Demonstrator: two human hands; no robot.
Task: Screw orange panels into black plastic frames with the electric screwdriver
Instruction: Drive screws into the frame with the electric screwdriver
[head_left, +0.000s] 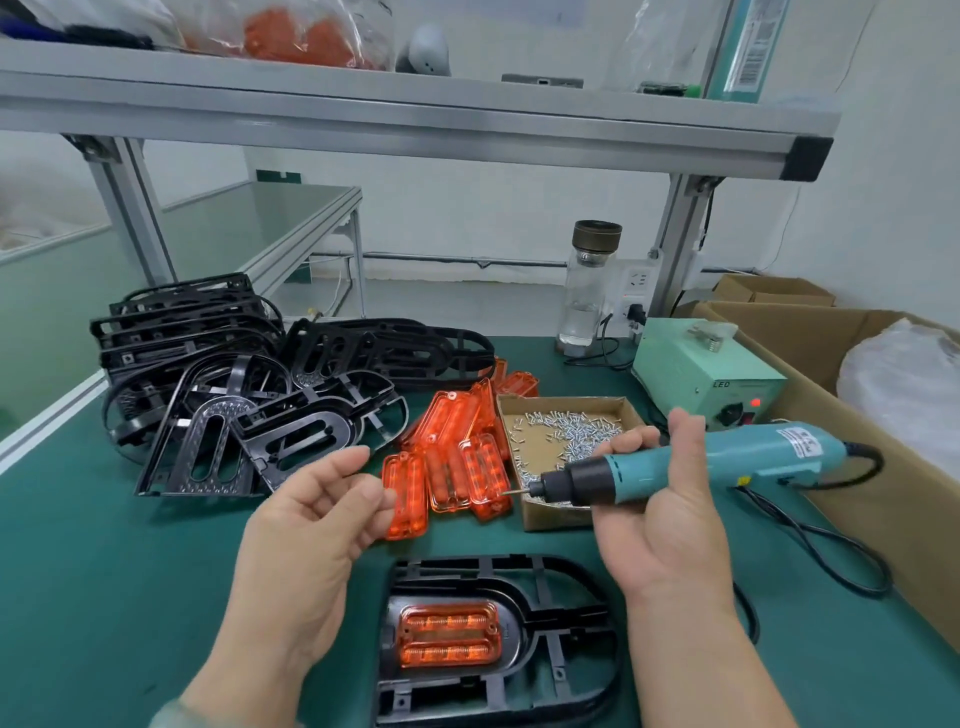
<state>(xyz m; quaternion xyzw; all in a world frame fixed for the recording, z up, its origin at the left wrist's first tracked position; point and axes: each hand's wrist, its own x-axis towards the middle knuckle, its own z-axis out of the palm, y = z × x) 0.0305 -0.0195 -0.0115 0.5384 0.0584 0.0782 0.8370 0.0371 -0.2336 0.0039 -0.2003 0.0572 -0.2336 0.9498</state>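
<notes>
My right hand (670, 519) gripped the electric screwdriver (691, 462). My left hand (306, 525) hung loose-fingered, empty. Nearest me lay a black frame (571, 623), an orange panel (447, 634) seated inside.

A green-topped workbench (130, 571) fills the lower frame; at bottom centre lies a black plastic frame (571, 571) with an orange panel (447, 642) seated in it; a heap of black frames (208, 364) sits at middle left; loose orange panels (457, 467) lie at centre, touching a cardboard tray (550, 519) of screws (566, 428); behind, right of centre, stand a glass bottle (587, 291) and a pale green power box (696, 369); a black cable (831, 561) loops at lower right.
</notes>
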